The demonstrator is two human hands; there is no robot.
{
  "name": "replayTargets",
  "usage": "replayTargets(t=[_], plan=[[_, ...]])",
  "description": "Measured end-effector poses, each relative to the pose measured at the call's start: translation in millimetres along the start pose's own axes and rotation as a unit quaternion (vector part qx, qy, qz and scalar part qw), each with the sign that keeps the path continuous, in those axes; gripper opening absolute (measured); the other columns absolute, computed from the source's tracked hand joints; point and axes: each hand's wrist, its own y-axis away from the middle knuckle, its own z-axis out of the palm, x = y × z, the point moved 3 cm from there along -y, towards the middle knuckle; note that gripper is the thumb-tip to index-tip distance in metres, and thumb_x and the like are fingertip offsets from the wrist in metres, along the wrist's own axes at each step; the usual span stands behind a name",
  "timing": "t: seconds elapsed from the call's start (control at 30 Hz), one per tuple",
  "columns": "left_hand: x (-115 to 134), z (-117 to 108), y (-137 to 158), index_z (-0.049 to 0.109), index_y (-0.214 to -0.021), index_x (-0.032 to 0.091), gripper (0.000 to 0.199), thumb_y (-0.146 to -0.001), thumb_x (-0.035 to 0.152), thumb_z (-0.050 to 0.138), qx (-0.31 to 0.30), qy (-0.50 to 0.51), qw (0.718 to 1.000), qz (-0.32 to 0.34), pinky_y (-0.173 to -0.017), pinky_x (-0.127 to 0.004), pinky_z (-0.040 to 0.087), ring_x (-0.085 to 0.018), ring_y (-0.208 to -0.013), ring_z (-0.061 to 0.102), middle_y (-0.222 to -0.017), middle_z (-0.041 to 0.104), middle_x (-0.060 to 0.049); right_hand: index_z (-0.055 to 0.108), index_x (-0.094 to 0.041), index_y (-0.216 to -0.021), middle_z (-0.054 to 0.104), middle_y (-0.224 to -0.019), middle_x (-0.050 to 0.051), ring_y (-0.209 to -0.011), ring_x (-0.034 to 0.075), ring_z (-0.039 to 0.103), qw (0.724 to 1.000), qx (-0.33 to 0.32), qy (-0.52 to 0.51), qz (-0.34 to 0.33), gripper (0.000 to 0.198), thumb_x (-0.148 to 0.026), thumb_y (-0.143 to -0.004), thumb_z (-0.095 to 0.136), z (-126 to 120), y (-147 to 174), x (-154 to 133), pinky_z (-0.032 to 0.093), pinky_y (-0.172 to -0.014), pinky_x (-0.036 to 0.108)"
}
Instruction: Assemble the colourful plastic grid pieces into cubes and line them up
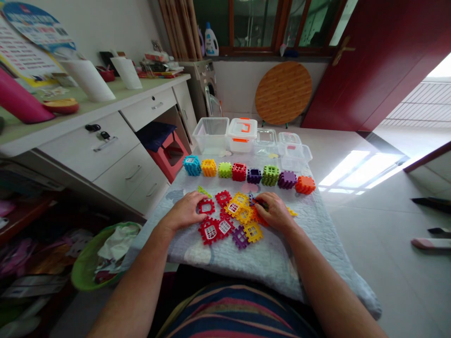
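Note:
My left hand (186,211) has its thumb and fingers closed around a red square window tile (213,206) with notched edges. My right hand (276,211) is curled over the right side of the tile pile, its fingers closed; what they grip is mostly hidden. Between the hands lie yellow window tiles (243,214), some overlapping, and an orange tile (259,218) partly under my right hand. Closer to me are red tiles with white window inserts (210,232), a purple tile (240,237) and a yellow tile (252,232). A green piece (204,191) lies beyond my left fingers.
Behind the pile runs a row of coloured tile stacks, from a blue one (192,165) to an orange one (305,184). Clear plastic boxes stand at the back, including an open bin (211,131) and an orange-latched box (243,134). A cloth (327,249) covers the table.

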Motion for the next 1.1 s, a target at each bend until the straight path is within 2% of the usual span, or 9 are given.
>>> replayTargets(t=[0.13,0.27,0.4,0.57,0.77,0.93,1.1], plan=[[8.6,-13.0,-6.4,0.067,-0.111,0.018,0.044,-0.07,0.033,0.069,0.028,0.009,1.0,0.009,-0.09,-0.037,0.051,-0.024,-0.094,0.064,-0.103,0.065,-0.008,0.067,-0.019,-0.092,0.069,-0.092,0.008,-0.09,0.022,0.059,1.0,0.0,0.0,0.002,0.01,-0.023,-0.089,0.058,0.4,0.0,-0.1,0.045,-0.083,0.034],[23.9,-15.5,-28.7,0.067,-0.111,0.016,0.045,-0.071,0.038,0.068,0.064,-0.004,0.998,0.013,-0.089,-0.036,0.05,-0.023,-0.094,0.063,-0.101,0.064,-0.009,0.067,-0.019,-0.093,0.068,-0.092,0.007,-0.089,0.022,0.059,1.0,0.0,-0.001,0.003,0.01,-0.022,-0.088,0.058,1.0,0.3,1.0,0.045,-0.083,0.034],[30.7,3.2,-52.7,0.069,-0.103,0.015,0.042,-0.071,0.042,0.068,0.028,-0.038,0.999,-0.001,-0.085,-0.034,0.05,-0.024,-0.091,0.063,-0.096,0.064,-0.009,0.066,-0.019,-0.092,0.068,-0.092,0.007,-0.088,0.021,0.058,1.0,-0.004,-0.003,0.003,0.01,-0.022,-0.089,0.058,0.1,0.3,0.9,0.044,-0.082,0.034],[23.5,23.5,-60.9,0.069,-0.102,0.017,0.044,-0.068,0.046,0.07,-0.018,-0.069,0.997,-0.026,-0.083,-0.034,0.049,-0.026,-0.091,0.063,-0.096,0.065,-0.008,0.066,-0.019,-0.092,0.068,-0.091,0.007,-0.087,0.021,0.057,1.0,-0.006,-0.004,0.003,0.009,-0.022,-0.088,0.058,-0.2,-0.1,0.3,0.043,-0.082,0.034],[21.8,22.7,-67.9,0.068,-0.092,0.019,0.04,-0.066,0.049,0.07,-0.047,-0.089,0.995,-0.026,-0.077,-0.035,0.049,-0.026,-0.085,0.063,-0.09,0.066,-0.008,0.066,-0.019,-0.091,0.067,-0.091,0.007,-0.086,0.021,0.057,1.0,-0.005,0.0,0.008,0.01,-0.023,-0.089,0.057,-0.4,0.1,-0.6,0.043,-0.081,0.034],[19.8,23.9,-76.0,0.067,-0.084,0.019,0.034,-0.06,0.043,0.072,-0.047,-0.09,0.994,-0.026,-0.072,-0.034,0.048,-0.025,-0.081,0.063,-0.086,0.066,-0.006,0.067,-0.02,-0.092,0.067,-0.091,0.007,-0.087,0.021,0.057,1.0,-0.006,-0.006,0.01,0.01,-0.023,-0.089,0.058,-1.3,0.3,-0.8,0.044,-0.081,0.034],[25.4,12.5,-76.4,0.066,-0.09,0.018,0.035,-0.062,0.04,0.07,-0.028,-0.067,0.997,0.022,-0.077,-0.035,0.048,-0.024,-0.084,0.061,-0.089,0.065,-0.007,0.066,-0.019,-0.092,0.067,-0.091,0.007,-0.088,0.021,0.057,1.0,-0.007,-0.006,0.007,0.01,-0.023,-0.089,0.057,-0.5,0.2,0.3,0.044,-0.082,0.034]])
